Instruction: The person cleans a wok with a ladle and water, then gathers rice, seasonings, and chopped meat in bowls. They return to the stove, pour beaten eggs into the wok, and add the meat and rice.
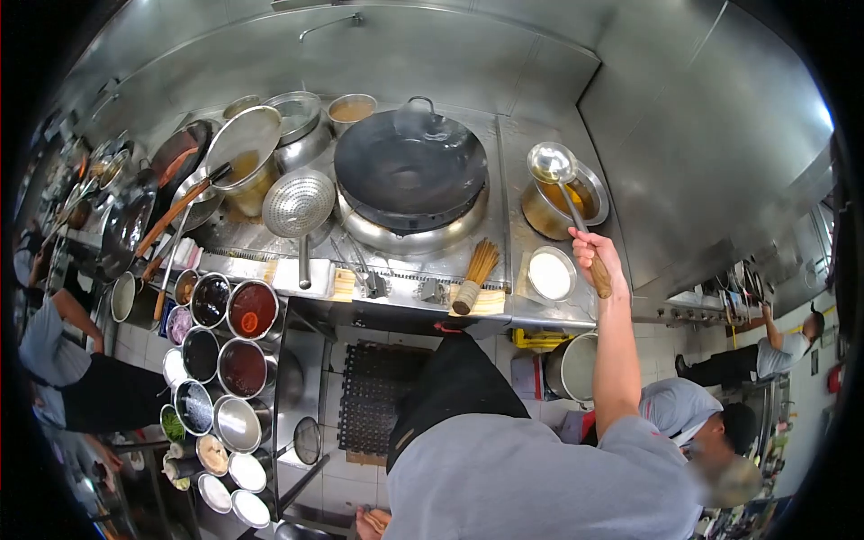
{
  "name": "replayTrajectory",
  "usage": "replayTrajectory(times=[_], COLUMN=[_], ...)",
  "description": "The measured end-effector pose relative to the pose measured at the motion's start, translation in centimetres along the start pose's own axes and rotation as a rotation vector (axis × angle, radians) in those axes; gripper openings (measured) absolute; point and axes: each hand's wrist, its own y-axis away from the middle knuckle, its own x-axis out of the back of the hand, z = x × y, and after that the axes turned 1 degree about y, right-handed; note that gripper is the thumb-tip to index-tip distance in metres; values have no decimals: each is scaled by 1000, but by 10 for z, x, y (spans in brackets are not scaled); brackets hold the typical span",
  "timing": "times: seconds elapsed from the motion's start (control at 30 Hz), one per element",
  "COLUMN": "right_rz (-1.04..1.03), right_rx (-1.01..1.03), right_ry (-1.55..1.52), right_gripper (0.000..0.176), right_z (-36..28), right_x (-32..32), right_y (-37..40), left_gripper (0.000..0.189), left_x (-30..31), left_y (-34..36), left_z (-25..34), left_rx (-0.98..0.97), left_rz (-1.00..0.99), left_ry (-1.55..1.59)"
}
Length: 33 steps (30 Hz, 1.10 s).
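Steel-walled kitchen; metal table [515, 193] across your front. Your left hand [372, 523] is low beside your body, cut off by the bottom edge; how far it is open, or what it holds, cannot be told. Your right hand [596, 256], arm stretched forward, is closed round the wooden grip of the ladle [571, 205]. Relation noted: ladle runs ahead of that hand, long axis pointing away from you and slightly left, bowl end farthest; left hand well apart from it. Bowl end appears over the far-left rim of the pot [540, 219], which holds amber liquid; contact with the rim cannot be told.

Around: tins [253, 309] to your left; brush [477, 274] at the table's front, bristles away from you; tub [551, 274] of white stuff just left of the right hand. Wok [409, 166] sits left of the pot, strainer [299, 203] beside it. Judged main obstruction: the pot's rim, should the ladle travel level. Farthest: wall tap [329, 27].
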Motion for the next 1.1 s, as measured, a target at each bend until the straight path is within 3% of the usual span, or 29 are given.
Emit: replayTrajectory(times=[0.1, 0.13, 0.2, 0.23, 0.4, 0.47, 0.53, 0.6, 0.63, 0.67, 0.7, 0.73, 0.8, 0.87, 0.97, 1.03, 1.1], right_rz=[-78, -135, -189, -164, -119, -53, -24, 28, 29, -41, -107, -104, -149, -165, -32, 233, 340], right_rx=[-36, -51, -81, -75, -8, 75, 197, 287, 292, 229, 164, 165, -80, -95, -11, 129, 122], right_ry=[6, 19, 12, 97, 602, 886, 1112, 1215, 1226, 1049, 872, 883, 318, 151, 230, 590, 698], right_gripper=[21, 21, 22, 23, 20, 23, 25, 24, 24, 24, 24, 24, 28, 25, 26, 35, 35], right_z=[4, 7, 19, 26, 69, 88, 97, 103, 100, 95, 89, 79, 54, 34, 19, 14, 12], right_x=[-26, -31, -43, -52, -82, -89, -103, -97, -98, -97, -98, -96, -85, -60, -23, 5, 31], right_y=[4, 1, -9, -15, -60, -82, -78, -86, -85, -85, -83, -80, -71, -55, -18, -4, -5], left_gripper=[51, 49, 48, 48, 49, 39, 34, 35, 37, 40, 40, 39, 38, 37, 35, 30, 29], left_x=[18, 2, -104, -99, -75, -117, -171, -244, -303, -349, -365, -386, -425, -472, -502, -504, -528], left_y=[1, 12, 85, 83, 14, -20, -55, -87, -72, -56, -85, -122, -169, -175, -243, -278, -257], left_z=[-2, -8, -17, -17, -2, 13, 20, 11, 5, -4, -18, -31, -62, -83, -116, -135, -132], left_rx=[154, 66, -96, -101, -113, -82, -175, -398, -456, -513, -464, -414, -375, -268, -284, -256, -12], left_rz=[-149, -16, 264, 269, 24, 70, 38, 113, 84, 51, -1, -53, -139, -188, -180, -159, -134], left_ry=[88, 54, -50, -42, 62, -63, -353, -748, -986, -1225, -1296, -1367, -1342, -1162, -1051, -990, -715])
